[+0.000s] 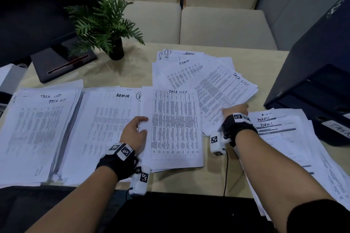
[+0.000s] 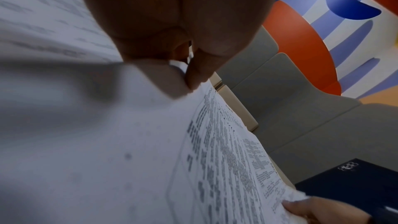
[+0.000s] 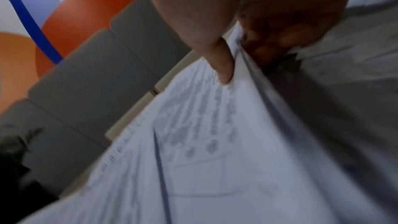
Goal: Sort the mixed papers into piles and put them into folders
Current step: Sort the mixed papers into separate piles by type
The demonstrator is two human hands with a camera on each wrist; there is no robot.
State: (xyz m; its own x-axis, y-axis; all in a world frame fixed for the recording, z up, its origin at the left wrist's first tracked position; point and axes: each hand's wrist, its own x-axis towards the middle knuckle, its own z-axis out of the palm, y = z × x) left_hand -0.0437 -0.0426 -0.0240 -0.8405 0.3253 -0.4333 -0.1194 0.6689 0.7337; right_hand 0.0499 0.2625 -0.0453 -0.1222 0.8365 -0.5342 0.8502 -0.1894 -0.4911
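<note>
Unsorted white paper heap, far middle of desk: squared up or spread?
Spread: white printed sheets lie fanned at differing angles, FORMS, ADMIN, TASK LIST headings showing. The right hand pinches their near edge; left hand pinches a gridded sheet.

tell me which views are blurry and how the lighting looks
Head view: dim but sharp, the handwriting on the centre sheet readable, edges bowed by the wide lens. Left wrist view: the sheet by the left hand smeared, print farther off crisper. Right wrist view: blurred throughout, the papers by the right hand unreadable.
</note>
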